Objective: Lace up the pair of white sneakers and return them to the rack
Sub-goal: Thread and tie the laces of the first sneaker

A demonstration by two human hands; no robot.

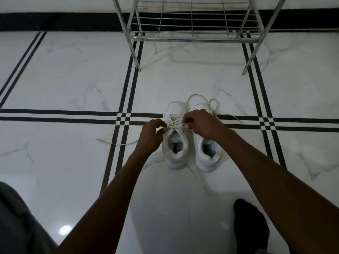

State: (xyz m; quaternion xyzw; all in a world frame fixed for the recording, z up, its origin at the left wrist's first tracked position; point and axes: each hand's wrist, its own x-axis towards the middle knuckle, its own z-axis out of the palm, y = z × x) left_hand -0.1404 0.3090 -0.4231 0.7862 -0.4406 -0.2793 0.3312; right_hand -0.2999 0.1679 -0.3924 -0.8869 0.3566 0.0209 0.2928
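Pinching lace (pixel 176 123) ends: both hands' (pixel 150 136) closed grip.

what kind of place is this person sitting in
Probably a home entryway or hall: a polished marble-look tiled floor with black inlay lines, a metal shoe rack against the wall, and white sneakers on the floor.

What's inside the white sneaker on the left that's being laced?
Inside the left sneaker, a dark label sits on the pale insole. The toe end is hidden under the laced tongue. Both hands hold its lace ends.

Bare forearms, no sleeves, grey trouser leg (pixel 16 222), black sock (pixel 251 228)
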